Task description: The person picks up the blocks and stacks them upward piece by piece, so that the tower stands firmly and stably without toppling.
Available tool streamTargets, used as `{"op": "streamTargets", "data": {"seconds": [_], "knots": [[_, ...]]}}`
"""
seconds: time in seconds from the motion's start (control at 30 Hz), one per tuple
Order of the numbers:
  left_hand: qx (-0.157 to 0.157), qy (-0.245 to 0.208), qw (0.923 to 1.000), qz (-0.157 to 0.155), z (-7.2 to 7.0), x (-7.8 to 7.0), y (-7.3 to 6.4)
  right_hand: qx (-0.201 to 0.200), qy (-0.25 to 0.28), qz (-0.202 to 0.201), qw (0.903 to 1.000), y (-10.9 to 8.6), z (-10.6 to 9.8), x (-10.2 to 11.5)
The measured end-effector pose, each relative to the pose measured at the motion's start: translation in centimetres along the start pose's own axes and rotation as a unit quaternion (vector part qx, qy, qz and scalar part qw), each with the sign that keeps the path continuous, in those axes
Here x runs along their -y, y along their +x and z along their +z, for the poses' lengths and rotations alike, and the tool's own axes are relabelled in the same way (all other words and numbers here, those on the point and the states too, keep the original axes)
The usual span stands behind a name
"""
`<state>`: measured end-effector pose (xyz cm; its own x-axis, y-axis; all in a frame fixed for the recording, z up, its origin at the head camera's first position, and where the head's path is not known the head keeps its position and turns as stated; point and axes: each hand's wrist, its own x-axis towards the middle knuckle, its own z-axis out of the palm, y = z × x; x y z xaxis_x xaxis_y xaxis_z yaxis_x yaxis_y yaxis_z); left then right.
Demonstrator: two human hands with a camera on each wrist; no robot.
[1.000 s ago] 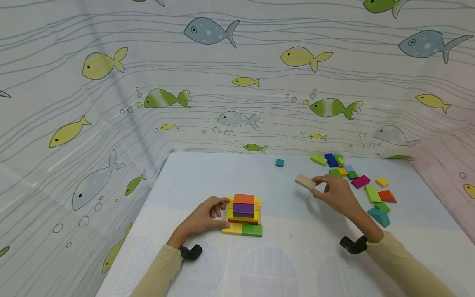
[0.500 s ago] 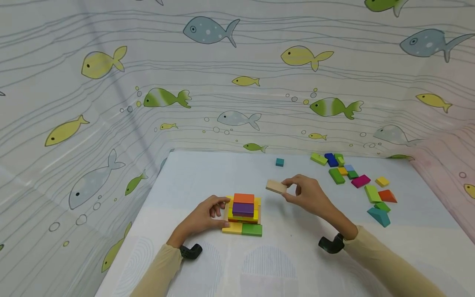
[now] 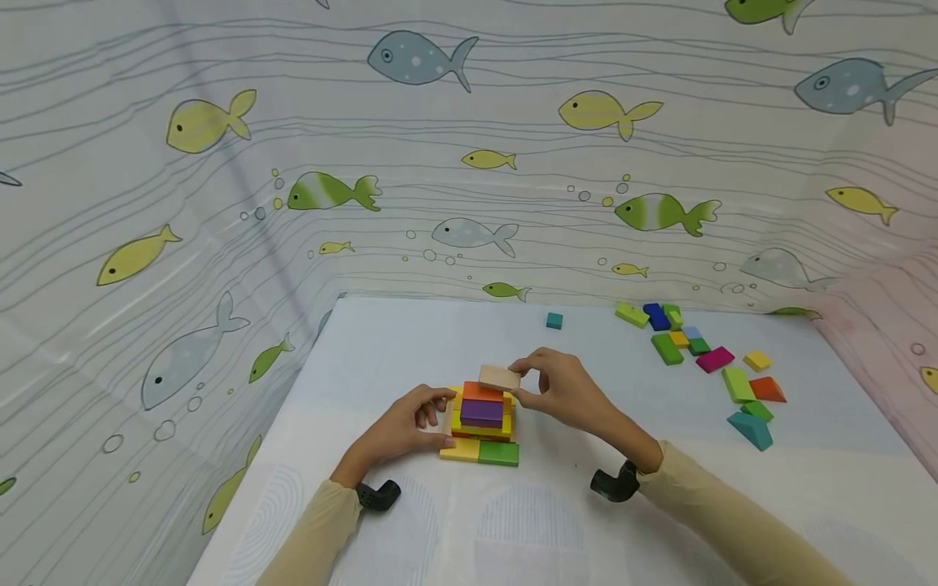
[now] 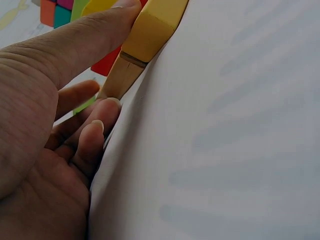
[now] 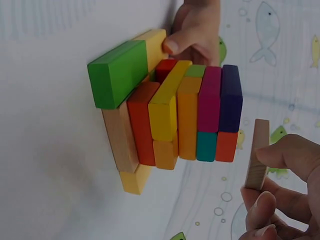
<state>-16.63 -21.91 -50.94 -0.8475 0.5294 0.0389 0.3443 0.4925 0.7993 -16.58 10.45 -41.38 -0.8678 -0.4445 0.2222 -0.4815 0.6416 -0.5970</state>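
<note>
A layered stack of coloured toy blocks point(image 3: 481, 413) stands on the table, with purple and orange blocks on top. Thumb and index finger of my left hand point(image 3: 401, 425) span its left side; the thumb lies against a yellow block point(image 4: 155, 30) at the base, the other fingers curl by a natural-wood piece point(image 4: 121, 78). My right hand point(image 3: 560, 389) pinches a plain wooden block point(image 3: 499, 378) by its right end. In the head view that block overlaps the orange top block point(image 3: 483, 391); from the right wrist, a gap shows between the wooden block point(image 5: 257, 155) and the purple block point(image 5: 231, 100).
Loose blocks lie scattered at the right, among them a magenta block point(image 3: 715, 360), a red triangle point(image 3: 768, 389) and a teal triangle point(image 3: 751, 430). A small teal block point(image 3: 554, 321) sits near the table's back edge. Fish-printed cloth walls point(image 3: 410, 130) rise behind and beside the table point(image 3: 396, 342).
My right hand has carried the wooden block leftwards from near the loose blocks to over the stack. The left hand has stayed in place at the stack's side.
</note>
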Motion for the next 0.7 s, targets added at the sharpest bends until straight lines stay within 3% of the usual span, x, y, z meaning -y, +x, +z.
{"op": "streamTargets", "data": {"seconds": [0.4, 0.7], "knots": [[-0.002, 0.007, 1.0, -0.001, 0.0, 0.2, 0.1, 0.018, 0.008, -0.027, 0.9995, 0.4, 1.5, 1.1], [0.0, 0.005, 1.0, 0.002, 0.0, 0.2, 0.2, 0.024, 0.008, -0.02, 0.9995, 0.4, 1.5, 1.1]]}}
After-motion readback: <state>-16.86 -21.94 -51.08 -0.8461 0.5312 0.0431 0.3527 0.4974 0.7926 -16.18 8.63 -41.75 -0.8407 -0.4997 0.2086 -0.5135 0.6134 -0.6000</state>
